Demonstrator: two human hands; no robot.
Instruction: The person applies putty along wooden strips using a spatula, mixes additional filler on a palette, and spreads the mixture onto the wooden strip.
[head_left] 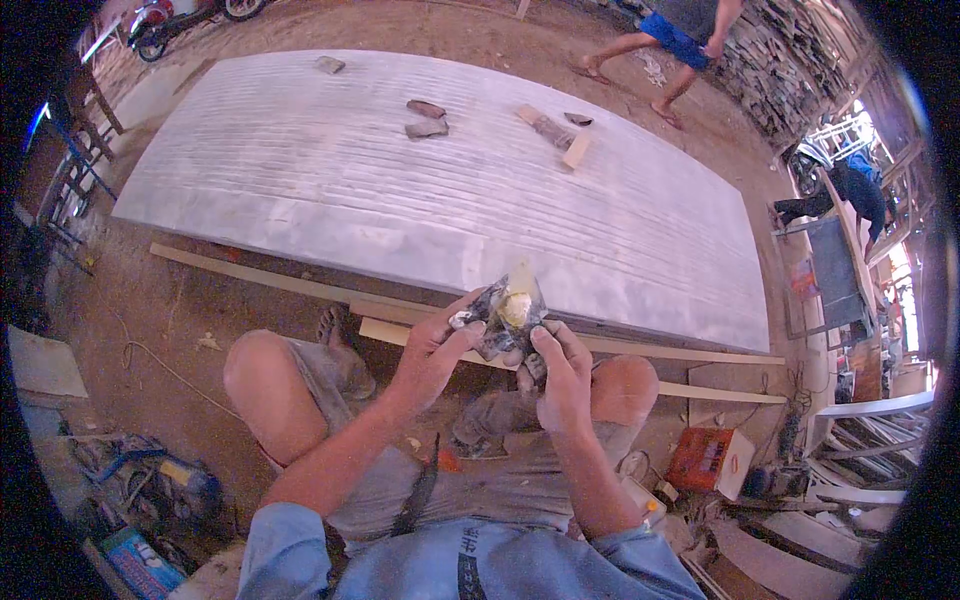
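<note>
Between my two hands, above my lap, is a crumpled dark plastic bag (492, 303) spread partly open. A pale yellowish lump (517, 308) sits in it; what it is made of I cannot tell. My left hand (440, 345) pinches the bag's left edge between thumb and fingers. On the other side my right hand (563, 365) grips its right edge the same way. Just beyond the bag lies the near edge of a wide white ridged panel (400, 180).
On the panel rest several sanding pieces or scraps (427, 128) and a wooden block (576, 151). Long wood strips (250, 275) run under its near edge. A red crate (708, 462) stands at right. Beyond the panel a person (665, 50) walks; another person (855, 195) bends at right.
</note>
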